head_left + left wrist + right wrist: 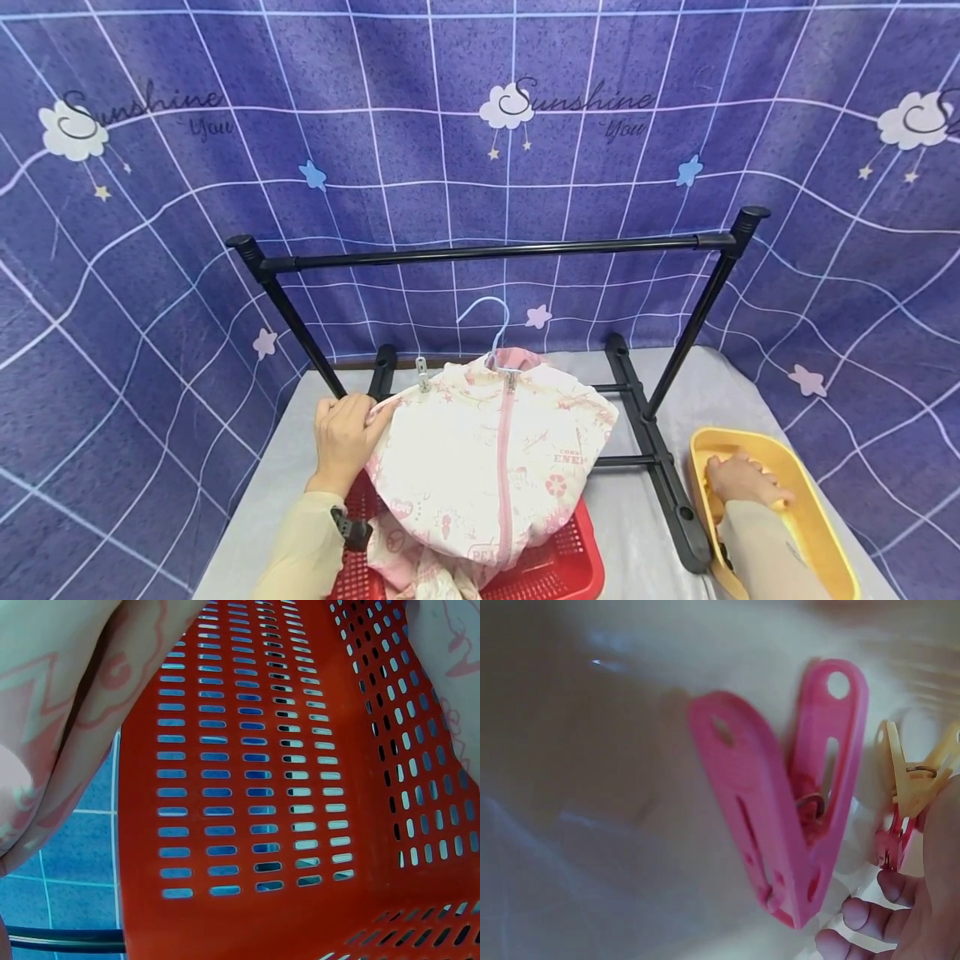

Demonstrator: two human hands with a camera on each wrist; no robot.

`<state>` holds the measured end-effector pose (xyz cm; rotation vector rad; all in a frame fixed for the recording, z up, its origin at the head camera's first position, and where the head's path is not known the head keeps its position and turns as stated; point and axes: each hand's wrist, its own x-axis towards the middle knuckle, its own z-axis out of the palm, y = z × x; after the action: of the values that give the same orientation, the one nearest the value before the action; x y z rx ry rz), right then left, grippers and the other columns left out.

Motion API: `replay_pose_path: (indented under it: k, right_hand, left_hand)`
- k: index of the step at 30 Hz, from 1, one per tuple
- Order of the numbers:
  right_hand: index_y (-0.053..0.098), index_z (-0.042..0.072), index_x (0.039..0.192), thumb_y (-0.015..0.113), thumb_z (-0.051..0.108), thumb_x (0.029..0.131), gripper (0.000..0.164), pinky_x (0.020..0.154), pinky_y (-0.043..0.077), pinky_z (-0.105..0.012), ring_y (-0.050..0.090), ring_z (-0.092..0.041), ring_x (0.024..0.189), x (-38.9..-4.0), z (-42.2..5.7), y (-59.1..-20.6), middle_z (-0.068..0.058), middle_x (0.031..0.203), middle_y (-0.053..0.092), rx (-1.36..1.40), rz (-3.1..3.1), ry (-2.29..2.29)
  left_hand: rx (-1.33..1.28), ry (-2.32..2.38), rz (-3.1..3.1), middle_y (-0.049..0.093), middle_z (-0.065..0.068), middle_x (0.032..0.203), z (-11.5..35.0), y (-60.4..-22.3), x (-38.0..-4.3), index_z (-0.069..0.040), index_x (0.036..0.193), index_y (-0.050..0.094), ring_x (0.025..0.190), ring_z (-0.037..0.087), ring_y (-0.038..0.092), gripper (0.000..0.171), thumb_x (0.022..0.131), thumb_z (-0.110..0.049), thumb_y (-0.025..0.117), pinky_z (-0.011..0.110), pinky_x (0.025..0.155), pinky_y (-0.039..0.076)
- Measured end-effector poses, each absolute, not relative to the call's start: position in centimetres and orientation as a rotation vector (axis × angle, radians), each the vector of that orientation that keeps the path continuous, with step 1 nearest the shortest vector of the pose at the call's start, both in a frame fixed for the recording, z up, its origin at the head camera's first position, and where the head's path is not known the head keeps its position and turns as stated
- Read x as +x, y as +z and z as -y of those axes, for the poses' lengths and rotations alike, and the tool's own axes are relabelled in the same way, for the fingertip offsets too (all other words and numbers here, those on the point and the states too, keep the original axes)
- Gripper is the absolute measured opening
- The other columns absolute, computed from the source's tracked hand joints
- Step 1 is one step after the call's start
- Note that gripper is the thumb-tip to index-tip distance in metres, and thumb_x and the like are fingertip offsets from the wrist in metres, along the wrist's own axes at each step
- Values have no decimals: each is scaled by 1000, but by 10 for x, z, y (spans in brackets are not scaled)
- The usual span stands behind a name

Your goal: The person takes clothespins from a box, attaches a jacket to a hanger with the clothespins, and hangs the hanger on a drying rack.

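Note:
My left hand [343, 437] grips the shoulder edge of a white and pink printed zip jacket [465, 458]. A light blue hanger [497, 321] sticks its hook out of the jacket's collar. A pale clothespin [423, 375] clips the jacket's shoulder close to this hand. Down in a yellow basin [817, 533], my right hand [742, 481] has its fingertips at a yellow clothespin [915, 780] and a red clothespin [891, 844]; I cannot tell whether it pinches one. A pink clothespin [780, 802] looms large in the right wrist view.
Below the jacket stands a red perforated basket [577, 554] with more printed cloth in it. Behind rises a black rack with a horizontal bar [495, 250] and feet [660, 467] on the light tabletop [262, 508]. A blue grid-patterned curtain [420, 142] closes off the back.

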<state>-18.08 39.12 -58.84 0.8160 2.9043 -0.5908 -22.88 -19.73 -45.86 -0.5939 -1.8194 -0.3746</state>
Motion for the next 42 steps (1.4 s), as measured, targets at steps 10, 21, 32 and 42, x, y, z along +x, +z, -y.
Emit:
replay_pose_path:
  k: [10, 21, 32, 42]
  right_hand:
    - [30, -24, 120, 34, 20, 95, 51, 81, 18, -85, 36, -74, 105, -181, -395, -590, -53, 117, 40, 708, -2912, -564]
    - [38, -21, 108, 37, 6, 92, 32, 80, 15, -85, 44, -69, 98, -175, -401, -586, -47, 103, 54, 567, -2944, -542]
    - [34, -21, 118, 24, 5, 99, 35, 80, 23, -81, 55, -63, 91, -174, -404, -585, -46, 106, 55, 558, -2919, -496]
    - [39, -17, 111, 23, 7, 103, 30, 70, 30, -74, 56, -63, 85, -167, -400, -578, -45, 98, 52, 494, -2997, -469]
  left_hand:
    - [-607, -382, 1825, 48, 7, 59, 198, -460, -227, -4, 69, 52, 48, 26, 40, 50, 99, -44, 58, 43, 59, 27]
    - [-615, -379, 1835, 49, 7, 59, 197, -461, -227, -4, 69, 51, 49, 25, 42, 51, 99, -44, 58, 42, 59, 27]
    - [-617, -379, 1836, 48, 7, 59, 196, -460, -226, -4, 69, 51, 49, 25, 41, 50, 100, -43, 57, 43, 59, 27]
    - [-611, -378, 1829, 49, 8, 59, 198, -459, -226, -3, 69, 50, 48, 26, 43, 51, 99, -43, 58, 42, 59, 27]
